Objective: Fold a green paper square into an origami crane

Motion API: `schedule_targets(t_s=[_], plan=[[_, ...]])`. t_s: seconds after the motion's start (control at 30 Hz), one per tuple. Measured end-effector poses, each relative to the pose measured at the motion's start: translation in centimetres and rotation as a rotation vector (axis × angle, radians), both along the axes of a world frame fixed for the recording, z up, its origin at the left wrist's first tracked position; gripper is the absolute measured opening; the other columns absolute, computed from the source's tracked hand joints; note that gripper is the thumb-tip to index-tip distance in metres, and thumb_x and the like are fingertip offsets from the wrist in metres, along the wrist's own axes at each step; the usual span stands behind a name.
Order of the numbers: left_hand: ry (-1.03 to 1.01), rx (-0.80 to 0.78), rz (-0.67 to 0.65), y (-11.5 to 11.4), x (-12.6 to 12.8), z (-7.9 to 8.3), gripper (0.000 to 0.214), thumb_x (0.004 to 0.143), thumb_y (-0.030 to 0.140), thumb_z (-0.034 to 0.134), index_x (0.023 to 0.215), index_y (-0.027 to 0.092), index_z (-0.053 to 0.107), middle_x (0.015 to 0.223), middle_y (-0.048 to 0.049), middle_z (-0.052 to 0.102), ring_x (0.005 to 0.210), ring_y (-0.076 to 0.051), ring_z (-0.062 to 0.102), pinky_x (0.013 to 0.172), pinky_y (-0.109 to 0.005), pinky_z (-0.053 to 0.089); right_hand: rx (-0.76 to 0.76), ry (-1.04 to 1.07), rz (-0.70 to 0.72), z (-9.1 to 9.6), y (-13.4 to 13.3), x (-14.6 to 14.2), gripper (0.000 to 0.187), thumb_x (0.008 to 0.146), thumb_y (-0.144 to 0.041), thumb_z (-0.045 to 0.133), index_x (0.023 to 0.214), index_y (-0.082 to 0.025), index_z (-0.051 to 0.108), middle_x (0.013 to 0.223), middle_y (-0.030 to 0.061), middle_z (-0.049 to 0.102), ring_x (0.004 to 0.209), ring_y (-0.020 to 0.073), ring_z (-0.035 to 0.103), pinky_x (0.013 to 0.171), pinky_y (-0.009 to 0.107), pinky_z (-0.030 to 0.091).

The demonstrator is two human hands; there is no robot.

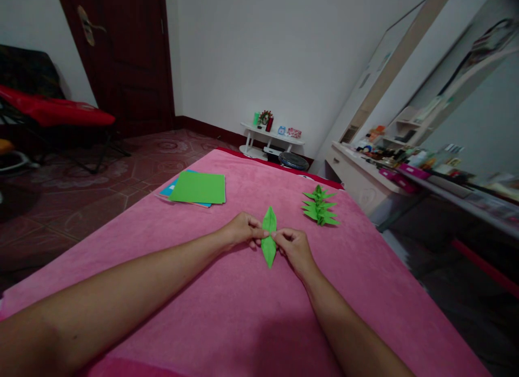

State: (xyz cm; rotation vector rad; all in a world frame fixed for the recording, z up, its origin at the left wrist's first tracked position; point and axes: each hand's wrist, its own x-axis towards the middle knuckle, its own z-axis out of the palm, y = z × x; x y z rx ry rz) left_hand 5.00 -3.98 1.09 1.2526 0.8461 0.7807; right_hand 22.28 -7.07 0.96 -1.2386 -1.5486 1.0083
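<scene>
A folded green paper piece (269, 253), shaped like a leaf with a point at each end, is held upright lengthwise above the pink cloth. My left hand (244, 230) pinches its left edge near the middle, thumb on the front. From the other side my right hand (295, 249) grips the right edge between thumb and fingers, the two thumbs almost meeting. To the right lies a spiky green folded-paper piece (319, 206) with several pointed leaves. A stack of paper sheets (198, 187), green on top with blue beneath, rests at the left.
The pink cloth (194, 306) covers the surface under my hands. Behind it stands a small white shelf (275, 136) with a plant and small items. A cluttered dressing table (365, 166) is at the right, a red chair (60, 112) at the left, near a dark door (121, 58).
</scene>
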Motion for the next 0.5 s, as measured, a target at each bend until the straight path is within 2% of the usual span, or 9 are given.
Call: schedule_targets(t_s=[0.27, 0.5], plan=[[-0.018, -0.031, 0.002, -0.07, -0.02, 0.07, 0.034, 0.056, 0.038, 0.079, 0.061, 0.008, 0.063, 0.049, -0.0020, 0.060, 0.038, -0.008, 0.053, 0.040, -0.019, 0.044, -0.004, 0.025, 0.005, 0.16, -0.17, -0.10, 0.029, 0.075, -0.034, 0.059, 0.053, -0.016, 0.055, 0.043, -0.0053, 0.043, 0.040, 0.0071, 0.035, 0.040, 0.021, 0.027], [-0.074, -0.047, 0.010, -0.15, -0.04, -0.01, 0.035, 0.061, 0.040, 0.076, 0.065, 0.008, 0.065, 0.053, -0.0052, 0.064, 0.041, -0.009, 0.056, 0.041, -0.018, 0.044, -0.052, 0.114, 0.036, 0.37, -0.38, -0.41, 0.031, 0.073, -0.044, 0.064, 0.062, -0.015, 0.060, 0.047, -0.0046, 0.048, 0.040, 0.0074, 0.038, 0.039, 0.020, 0.028]])
